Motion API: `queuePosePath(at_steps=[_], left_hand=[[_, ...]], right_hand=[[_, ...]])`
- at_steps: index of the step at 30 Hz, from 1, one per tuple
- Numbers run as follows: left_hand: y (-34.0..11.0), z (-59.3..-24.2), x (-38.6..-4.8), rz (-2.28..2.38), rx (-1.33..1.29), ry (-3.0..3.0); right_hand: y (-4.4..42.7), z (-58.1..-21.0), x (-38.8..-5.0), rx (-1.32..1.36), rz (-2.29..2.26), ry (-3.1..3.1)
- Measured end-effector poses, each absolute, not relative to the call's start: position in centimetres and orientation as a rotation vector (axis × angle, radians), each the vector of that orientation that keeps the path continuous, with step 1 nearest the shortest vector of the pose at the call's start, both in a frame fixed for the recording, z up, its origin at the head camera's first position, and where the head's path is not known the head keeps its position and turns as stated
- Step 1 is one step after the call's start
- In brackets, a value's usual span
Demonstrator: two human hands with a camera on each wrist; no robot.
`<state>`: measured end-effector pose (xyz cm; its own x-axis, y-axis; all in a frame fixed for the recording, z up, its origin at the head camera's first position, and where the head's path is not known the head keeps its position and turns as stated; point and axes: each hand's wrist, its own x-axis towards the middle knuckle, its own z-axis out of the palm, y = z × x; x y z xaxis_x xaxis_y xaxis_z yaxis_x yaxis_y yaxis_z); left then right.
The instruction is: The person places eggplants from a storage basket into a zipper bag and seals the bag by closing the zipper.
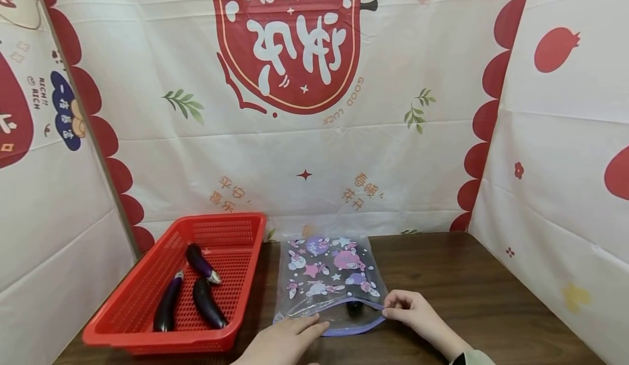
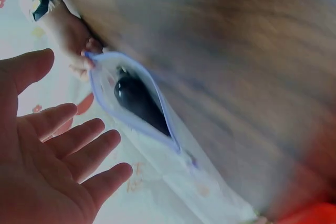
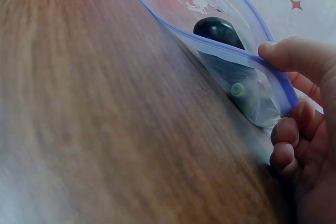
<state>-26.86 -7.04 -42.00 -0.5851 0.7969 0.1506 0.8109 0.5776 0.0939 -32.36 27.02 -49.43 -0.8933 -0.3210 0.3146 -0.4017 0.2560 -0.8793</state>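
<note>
A clear zip bag (image 1: 326, 277) with cartoon prints and a purple zip lies flat in the head view, its mouth gaping toward me. Inside, near the mouth, shows a dark eggplant (image 1: 355, 306). In the right wrist view the bag holds a rounded dark end (image 3: 218, 30) and a green stem end (image 3: 238, 89); whether they belong to one eggplant I cannot tell. My right hand (image 1: 413, 316) pinches the right corner of the mouth. Over the mouth's left side is my left hand (image 1: 287, 337), fingers extended and holding nothing; the left wrist view shows its palm.
To the left stands a red plastic basket (image 1: 162, 342) holding three eggplants (image 1: 168, 302). The brown wooden table (image 1: 442, 277) extends right of the bag. Printed white cloth (image 1: 417, 179) encloses the back and both sides.
</note>
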Motion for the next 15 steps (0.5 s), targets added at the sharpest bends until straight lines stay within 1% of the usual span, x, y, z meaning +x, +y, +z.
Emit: queuePosePath(at_steps=[8, 15], left_hand=[[-9.7, -40.2, -26.4, -0.231, -1.284, -2.762], [-11.9, -38.8, -25.8, -0.331, -1.187, -2.826]], right_hand=[[27.1, -49.5, -32.3, 0.672, 1.749, -2.457], [27.2, -49.4, -32.4, 0.686, 1.751, -2.459]])
